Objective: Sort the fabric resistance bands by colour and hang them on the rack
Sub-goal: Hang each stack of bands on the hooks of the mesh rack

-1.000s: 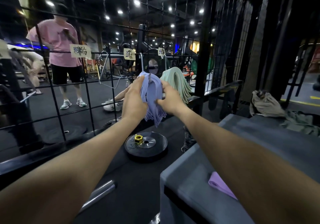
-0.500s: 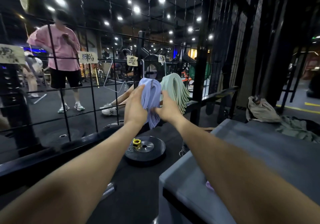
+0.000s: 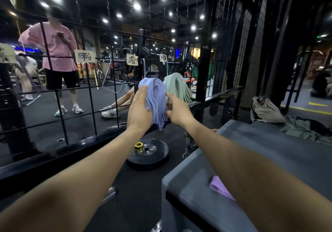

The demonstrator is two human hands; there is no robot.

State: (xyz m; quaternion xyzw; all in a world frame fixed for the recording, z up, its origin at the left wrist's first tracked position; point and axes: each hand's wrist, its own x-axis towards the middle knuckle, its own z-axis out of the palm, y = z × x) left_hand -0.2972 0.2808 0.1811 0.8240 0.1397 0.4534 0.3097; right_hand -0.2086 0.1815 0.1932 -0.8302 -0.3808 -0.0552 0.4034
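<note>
Both hands are working on the bundle of lilac bands [image 3: 156, 104], which is hanging over a hook on the wire rack [image 3: 107, 80], just left of a bundle of pale green bands [image 3: 177, 88] draped over the next hook. The left hand [image 3: 140, 109] is cupping the lilac bundle from the left, thumb and fingers curling round its layers; the right hand [image 3: 177, 112] is pressing in from the right, its fingers touching the cloth, though whether they are pinching a strand or only steadying it I cannot tell.

Paper labels [image 3: 84, 56] are hanging above the hooks; an empty wire hanger [image 3: 112, 80] is dangling under the left one. One pink band [image 3: 220, 188] is lying on the grey box [image 3: 260, 159] near the right forearm, not yet hung.

The likely trouble, as I judge it, is the stack sliding; the loops are lying many deep, so an uneven squeeze or a quick let-go could be tipping outer strands off the hook and down toward the weight plate [image 3: 147, 155] on the floor; the green bundle is sitting so near that the right hand could be brushing it loose or mixing colours; the pink band could also be getting forgotten under the arm.
</note>
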